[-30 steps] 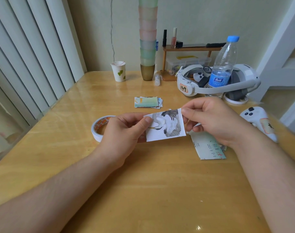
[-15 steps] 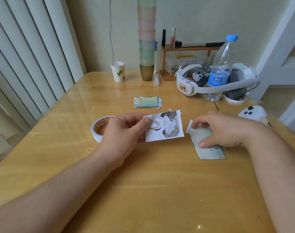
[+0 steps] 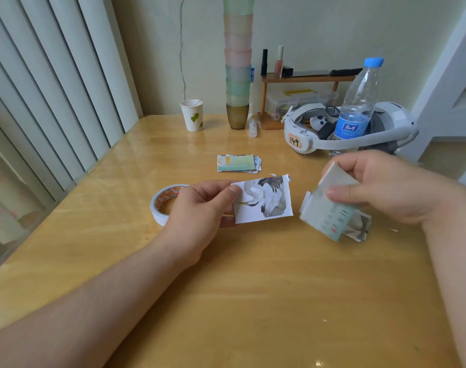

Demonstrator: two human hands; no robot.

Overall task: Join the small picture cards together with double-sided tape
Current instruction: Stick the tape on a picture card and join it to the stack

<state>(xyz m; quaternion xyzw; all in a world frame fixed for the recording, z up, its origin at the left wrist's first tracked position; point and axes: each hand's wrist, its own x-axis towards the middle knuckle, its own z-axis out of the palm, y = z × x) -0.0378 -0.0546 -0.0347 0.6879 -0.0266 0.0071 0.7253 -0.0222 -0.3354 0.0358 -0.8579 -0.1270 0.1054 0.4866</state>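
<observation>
My left hand (image 3: 202, 208) pinches a white card with a crane picture (image 3: 263, 200) by its left edge, holding it just above the wooden table (image 3: 253, 288). To its right, my right hand (image 3: 380, 184) grips a pale green card with printed text (image 3: 327, 216) and has it tilted off the table. More crumpled cards (image 3: 359, 229) lie under that card. A roll of double-sided tape (image 3: 163, 200) lies flat behind my left hand. A small stack of picture cards (image 3: 238, 163) sits further back in the middle.
At the back stand a paper cup (image 3: 192, 115), a tall stack of coloured cups (image 3: 237, 75), a small wooden shelf (image 3: 306, 81), a white headset (image 3: 346, 131) and a water bottle (image 3: 359, 102). Vertical blinds (image 3: 40, 88) line the left edge.
My right hand let go of the crane card, dropped to the green card on the table, took hold of it and has lifted it up. The left hand kept still.
</observation>
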